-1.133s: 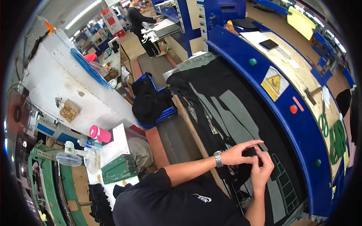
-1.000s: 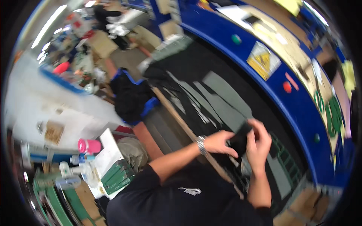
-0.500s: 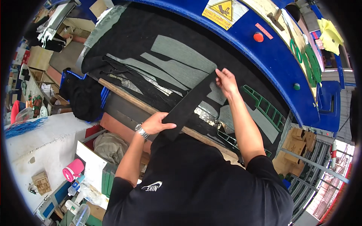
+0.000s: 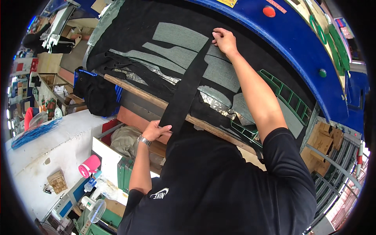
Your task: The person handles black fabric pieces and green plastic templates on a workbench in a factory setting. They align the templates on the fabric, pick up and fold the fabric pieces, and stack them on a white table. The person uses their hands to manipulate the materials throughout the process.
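Note:
A long black fabric piece stretches slantwise between my hands, over the press bed's front edge. My left hand, with a metal watch at the wrist, is closed on its near end, thumb on top. Farther off, my right hand pinches its far tip. Beneath lie cut grey fabric pieces on black material. To the right of the black piece, a grey piece lies close to my right forearm. A green cutting die sits right of that forearm; another green die is nearer me.
A blue press beam with a red button and a green button arches along the far side. A wooden strip edges the bed. Left are a blue crate with black cloth, and a white table.
My right hand has moved up and away with the far tip, and the black piece now hangs longer and straighter. My left hand has shifted slightly left. The view has shifted.

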Demonstrator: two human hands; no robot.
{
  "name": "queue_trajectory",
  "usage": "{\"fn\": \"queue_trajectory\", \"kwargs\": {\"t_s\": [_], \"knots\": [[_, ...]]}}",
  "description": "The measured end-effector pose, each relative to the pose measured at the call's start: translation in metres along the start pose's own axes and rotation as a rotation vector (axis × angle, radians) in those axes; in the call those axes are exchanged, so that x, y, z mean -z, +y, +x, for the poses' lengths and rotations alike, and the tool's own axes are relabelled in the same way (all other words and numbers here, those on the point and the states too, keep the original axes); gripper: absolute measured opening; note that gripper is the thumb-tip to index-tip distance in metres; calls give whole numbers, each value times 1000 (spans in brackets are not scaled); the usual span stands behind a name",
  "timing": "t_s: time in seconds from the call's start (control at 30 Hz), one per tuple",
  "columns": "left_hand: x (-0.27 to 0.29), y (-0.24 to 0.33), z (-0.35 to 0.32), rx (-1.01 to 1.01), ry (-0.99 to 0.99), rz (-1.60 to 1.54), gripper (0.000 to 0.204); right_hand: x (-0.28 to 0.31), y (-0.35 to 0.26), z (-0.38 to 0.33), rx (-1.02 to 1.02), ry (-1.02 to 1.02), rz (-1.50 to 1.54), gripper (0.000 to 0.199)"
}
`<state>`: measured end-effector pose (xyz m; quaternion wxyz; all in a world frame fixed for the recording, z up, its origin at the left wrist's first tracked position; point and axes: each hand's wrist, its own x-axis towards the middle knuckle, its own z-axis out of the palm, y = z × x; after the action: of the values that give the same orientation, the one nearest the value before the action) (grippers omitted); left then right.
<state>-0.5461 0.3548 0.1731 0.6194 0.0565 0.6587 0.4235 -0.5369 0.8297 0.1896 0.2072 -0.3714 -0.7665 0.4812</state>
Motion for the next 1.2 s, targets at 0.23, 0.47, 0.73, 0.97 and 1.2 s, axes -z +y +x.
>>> {"fn": "queue_trajectory", "kwargs": {"t_s": [0.23,0.47,0.73,0.97,1.2], "knots": [[11,-29,-18,-143,227,105,19,170,10,-116,353,-178,-736,48],[-65,102,31,-534,204,236,28,303,68,-188,-74,-249,-995,85],[-250,218,166,-873,73,804,49,368,47,-203,260,-86,-737,74],[-348,238,206,-1126,153,1186,65,402,7,-242,275,-28,-482,78],[-472,205,193,-1162,-309,417,79,417,31,-253,218,18,-369,75]]}}
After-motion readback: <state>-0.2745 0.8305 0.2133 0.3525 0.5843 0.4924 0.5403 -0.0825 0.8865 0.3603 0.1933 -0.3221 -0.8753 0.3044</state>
